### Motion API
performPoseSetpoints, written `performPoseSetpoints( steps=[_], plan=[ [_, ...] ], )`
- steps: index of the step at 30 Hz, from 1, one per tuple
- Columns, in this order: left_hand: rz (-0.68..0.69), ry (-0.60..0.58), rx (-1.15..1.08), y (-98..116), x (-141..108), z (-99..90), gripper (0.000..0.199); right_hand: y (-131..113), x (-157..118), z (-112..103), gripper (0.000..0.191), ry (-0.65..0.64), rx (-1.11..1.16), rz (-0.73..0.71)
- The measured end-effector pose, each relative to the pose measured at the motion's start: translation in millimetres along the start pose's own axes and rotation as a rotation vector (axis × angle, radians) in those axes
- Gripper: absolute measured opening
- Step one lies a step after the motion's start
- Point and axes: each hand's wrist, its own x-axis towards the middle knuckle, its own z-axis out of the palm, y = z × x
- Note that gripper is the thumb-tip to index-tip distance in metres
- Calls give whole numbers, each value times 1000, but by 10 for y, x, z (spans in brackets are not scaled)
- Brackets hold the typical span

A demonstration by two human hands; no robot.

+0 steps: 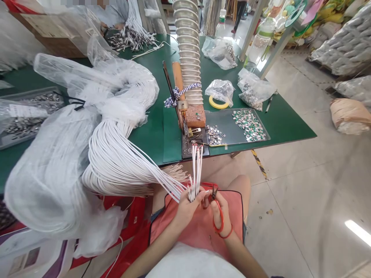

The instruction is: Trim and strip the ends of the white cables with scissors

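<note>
My left hand (188,202) is closed round several white cables (197,168), whose reddish-tipped ends point up over my lap. They run left into a large looped bundle (110,158) hanging over the table's edge. Red-handled scissors (218,218) are in my right hand (222,212), their dark blades up beside the fingers of my left hand. One short cable end lies between the left fingertips and the blades. Past the cable tips, a soldering iron with a wooden handle (177,75) is tied upright by a brick (194,116).
A ribbed duct (188,46) rises behind the brick. A tray (228,133) of small green and metal parts lies on the green table (290,125). Plastic bags (219,90) sit behind it. Wrapped cables (55,173) fill the left side. A person's hands (118,26) show at the far left.
</note>
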Motion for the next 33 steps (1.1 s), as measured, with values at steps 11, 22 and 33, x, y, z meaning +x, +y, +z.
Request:
performPoseSetpoints(
  steps=[11, 22, 33],
  plan=[
    [23, 86, -14, 54, -20, 83, 38, 24, -29, -57, 32, -45, -70, 37],
    [114, 69, 186, -91, -35, -16, 24, -36, 12, -27, 30, 18, -117, 21],
    [-15, 86, 197, -69, -24, -109, 20, -54, 90, -246, 27, -130, -218, 46]
  ],
)
